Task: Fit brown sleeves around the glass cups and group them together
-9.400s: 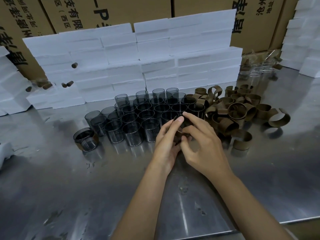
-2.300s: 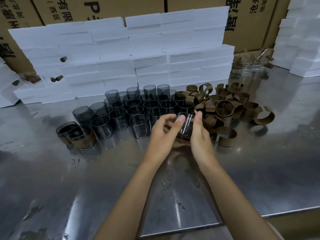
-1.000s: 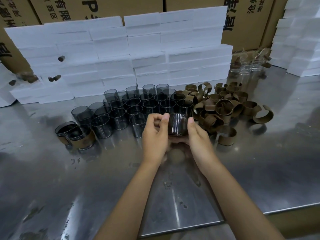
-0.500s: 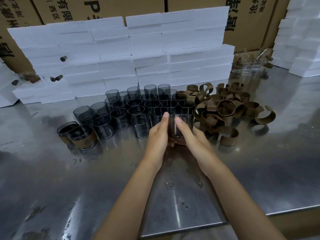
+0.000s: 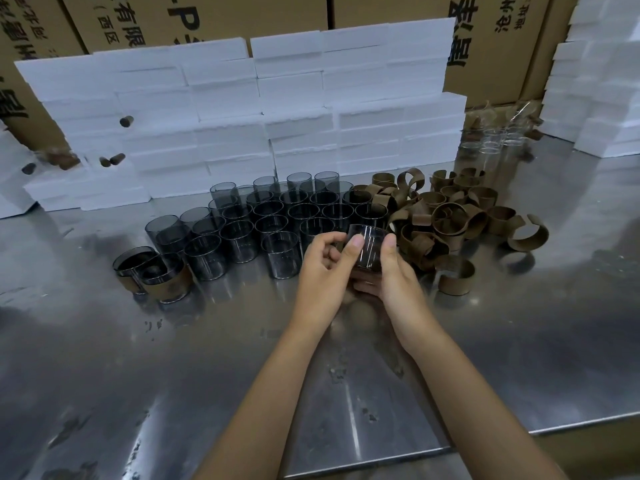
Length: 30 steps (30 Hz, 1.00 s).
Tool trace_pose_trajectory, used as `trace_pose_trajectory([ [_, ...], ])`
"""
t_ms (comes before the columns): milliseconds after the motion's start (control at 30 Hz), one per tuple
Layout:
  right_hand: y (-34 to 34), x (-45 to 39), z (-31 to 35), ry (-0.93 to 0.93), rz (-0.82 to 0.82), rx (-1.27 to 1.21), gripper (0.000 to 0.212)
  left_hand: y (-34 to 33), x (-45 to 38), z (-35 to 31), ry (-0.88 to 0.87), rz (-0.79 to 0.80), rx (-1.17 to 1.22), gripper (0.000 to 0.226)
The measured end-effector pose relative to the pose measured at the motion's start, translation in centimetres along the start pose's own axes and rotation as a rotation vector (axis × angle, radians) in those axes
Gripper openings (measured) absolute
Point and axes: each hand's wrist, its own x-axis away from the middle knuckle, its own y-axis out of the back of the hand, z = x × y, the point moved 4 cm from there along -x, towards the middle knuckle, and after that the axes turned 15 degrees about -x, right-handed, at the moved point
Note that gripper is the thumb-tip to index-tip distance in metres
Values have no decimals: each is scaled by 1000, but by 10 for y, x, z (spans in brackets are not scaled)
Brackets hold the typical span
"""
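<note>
Two sleeved glass cups (image 5: 162, 277) stand touching each other at about nine o'clock on the steel table (image 5: 104, 358), each with a brown sleeve round its lower half. Just right of them, toward eleven o'clock, a block of bare smoky glass cups (image 5: 277, 216) stands upright in tight rows. At the centre, the left hand (image 5: 320, 271) has its thumb and curled fingers round the near side of one held glass cup (image 5: 369, 245), lifted just above the table and tilted. The right hand (image 5: 394, 282) cradles the same cup from below and from the right, thumb pressed to its wall. Whether a sleeve sits on this cup cannot be told. Toward two o'clock lies a loose heap of brown sleeves (image 5: 446, 220), curled and overlapping, touching the rightmost bare cups. At twelve o'clock a wall of white foam blocks (image 5: 242, 116) stands before cardboard cartons (image 5: 242, 19).
</note>
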Motion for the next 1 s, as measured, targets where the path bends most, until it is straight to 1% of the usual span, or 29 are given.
trace_pose_trajectory([
  [67,3,0,1,4,-14,-56,38,2,0,0,-38,-27,-20,23],
  [133,6,-1,3,6,-14,-126,37,5,-1,0,-41,-40,-9,19],
  [233,8,-3,7,-9,1,-336,33,7,-1,1,7,-29,122,17],
  [333,7,-4,8,-67,33,-560,34,6,-1,0,19,-6,235,27],
  [400,6,-3,9,-121,74,-637,39,7,-1,-1,5,26,298,35],
  [467,6,-3,8,-161,97,-681,40,6,-1,-1,-19,60,314,42],
  [567,8,-4,8,-154,122,-674,34,3,-1,-2,-56,98,282,48],
  [700,7,-3,10,-124,179,-620,33,2,-1,-4,-89,92,235,49],
  [800,5,-1,12,-114,194,-553,36,5,-2,-4,-105,52,194,48],
  [1000,-1,3,11,-140,202,-421,46,11,-1,1,-14,-70,201,43],
])
